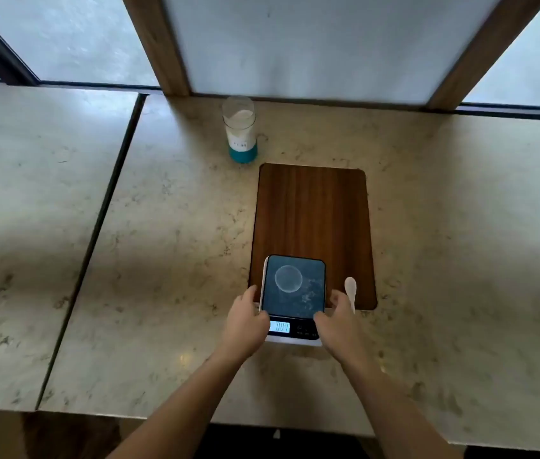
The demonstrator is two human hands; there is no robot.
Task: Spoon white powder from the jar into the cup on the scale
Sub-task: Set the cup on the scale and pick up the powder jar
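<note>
Flanking scale [292,294] edges: left hand [245,321], right hand [336,318].

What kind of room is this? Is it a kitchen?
Probably a kitchen or a counter by a window. There is a stone-look countertop with a wooden board set in it, a kitchen scale, a jar of white powder, and frosted windows behind.

Marbled beige stone counter [162,226], split by one dark seam [102,223]. Frosted windows [295,44] behind, wood-framed [156,44]. Soft, diffuse daylight.
</note>
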